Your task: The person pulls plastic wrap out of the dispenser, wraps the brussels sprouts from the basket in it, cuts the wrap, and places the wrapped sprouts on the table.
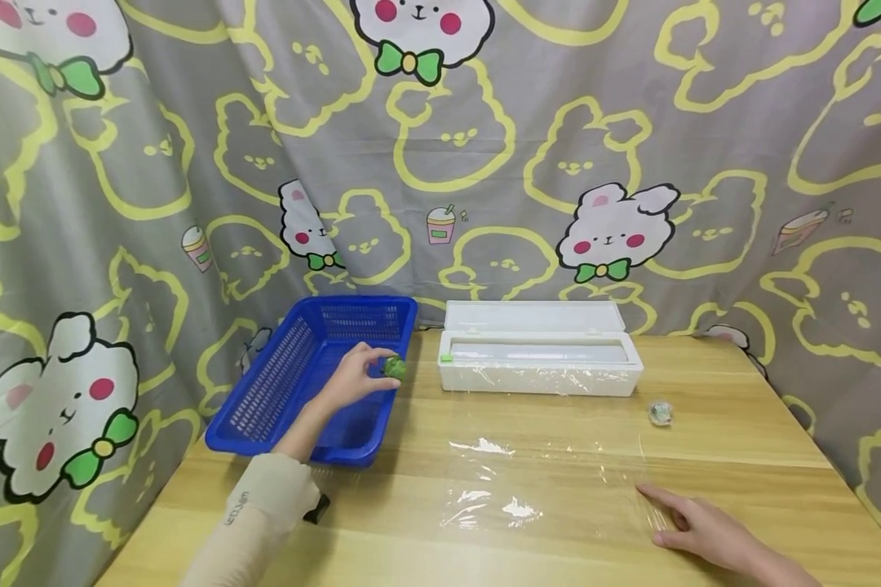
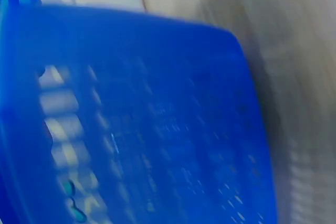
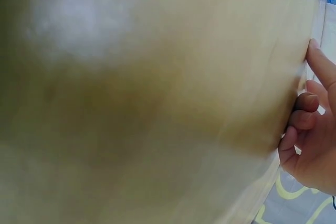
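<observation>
In the head view my left hand (image 1: pixel 356 377) pinches a small round green vegetable (image 1: pixel 394 368) between thumb and fingers, over the right rim of a blue plastic basket (image 1: pixel 370 456). Its exact kind is too small to tell. The left wrist view shows only the blurred basket wall (image 2: pixel 157 119). A sheet of clear cling film (image 1: pixel 499 497) stretches over the table from the white film dispenser (image 1: pixel 539 379). At the film's right edge my right hand (image 1: pixel 705 526) rests, index finger and thumb spread and touching down; the right wrist view shows the other fingers bent.
The dispenser's lid (image 1: pixel 532 316) is raised, and a green slider (image 1: pixel 446 359) sits at its left end. A small crumpled ball (image 1: pixel 661 413) lies right of the dispenser on the wooden table (image 1: pixel 763 456). A patterned curtain (image 1: pixel 484 163) hangs behind.
</observation>
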Demonstrator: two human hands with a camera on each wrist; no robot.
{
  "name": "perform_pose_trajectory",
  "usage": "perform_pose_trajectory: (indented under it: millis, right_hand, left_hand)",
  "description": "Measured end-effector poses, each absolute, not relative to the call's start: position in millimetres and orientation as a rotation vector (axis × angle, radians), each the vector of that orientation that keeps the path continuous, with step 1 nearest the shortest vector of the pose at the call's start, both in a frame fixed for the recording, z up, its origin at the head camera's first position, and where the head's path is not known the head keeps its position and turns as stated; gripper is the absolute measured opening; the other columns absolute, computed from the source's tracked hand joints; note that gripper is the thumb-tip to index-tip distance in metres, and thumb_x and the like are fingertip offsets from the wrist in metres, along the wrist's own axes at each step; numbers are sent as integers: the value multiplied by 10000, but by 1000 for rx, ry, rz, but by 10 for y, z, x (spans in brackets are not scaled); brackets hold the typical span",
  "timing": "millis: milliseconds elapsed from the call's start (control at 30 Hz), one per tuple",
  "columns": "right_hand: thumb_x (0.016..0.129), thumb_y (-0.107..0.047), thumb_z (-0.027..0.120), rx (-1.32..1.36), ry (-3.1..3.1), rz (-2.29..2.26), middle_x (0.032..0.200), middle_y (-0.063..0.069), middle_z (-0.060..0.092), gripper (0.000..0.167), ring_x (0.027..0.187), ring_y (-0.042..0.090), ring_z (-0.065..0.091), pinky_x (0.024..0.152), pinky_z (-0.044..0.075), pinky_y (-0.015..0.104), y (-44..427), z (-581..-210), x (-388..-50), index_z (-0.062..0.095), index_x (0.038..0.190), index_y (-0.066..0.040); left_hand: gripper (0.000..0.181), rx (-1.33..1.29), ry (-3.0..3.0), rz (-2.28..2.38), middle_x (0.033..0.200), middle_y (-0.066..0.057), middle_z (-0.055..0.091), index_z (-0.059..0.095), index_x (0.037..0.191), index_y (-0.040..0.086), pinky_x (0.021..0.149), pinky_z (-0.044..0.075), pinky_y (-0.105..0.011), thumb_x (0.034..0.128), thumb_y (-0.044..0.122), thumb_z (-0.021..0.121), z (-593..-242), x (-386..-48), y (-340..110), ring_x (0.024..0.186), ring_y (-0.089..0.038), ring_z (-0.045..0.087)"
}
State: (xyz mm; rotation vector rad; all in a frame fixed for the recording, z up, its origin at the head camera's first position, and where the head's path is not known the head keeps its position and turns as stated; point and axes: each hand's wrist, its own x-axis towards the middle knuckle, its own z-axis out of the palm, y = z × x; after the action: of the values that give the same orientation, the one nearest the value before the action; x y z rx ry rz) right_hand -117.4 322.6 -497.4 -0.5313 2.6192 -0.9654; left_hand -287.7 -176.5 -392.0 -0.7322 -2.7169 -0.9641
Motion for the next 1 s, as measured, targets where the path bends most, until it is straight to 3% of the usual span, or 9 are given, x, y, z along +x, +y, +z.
perform_pose_trajectory:
  millis: [333, 633, 1000]
  right_hand:
    - [834, -417, 593, -554, 2641, -951, 576, -138, 242, 707, 498, -8, 212, 500, 250, 220, 3234, -4964, -1177, 389, 1318, 55]
    - [826, -431, 596, -527, 2612, -959, 581, -132, 240, 732, 507, 0, 219, 534, 266, 218, 3226, -4954, -1178, 389, 1315, 73]
    - [822, -416, 610, -545, 2621, -994, 585, -137, 303, 712, 507, -25, 266, 475, 258, 213, 3218, -4956, -1183, 407, 1302, 69]
  left_hand:
    - [485, -897, -2793, -961, 846, -38, 433, 627, 1134, 67, 623, 354, -257, 708, 243, 779, -3837, -2822, -1143, 778, -227, 431]
    - [466, -1021, -2808, -815, 916, -107, 527, 641, 1094, 154, 647, 386, -266, 680, 309, 791, -3940, -2615, -815, 802, -170, 468]
    - [492, -1093, -2849, -542, 915, 28, 503, 653, 1072, 193, 613, 401, -193, 664, 444, 769, -4100, -2299, -476, 766, -94, 493]
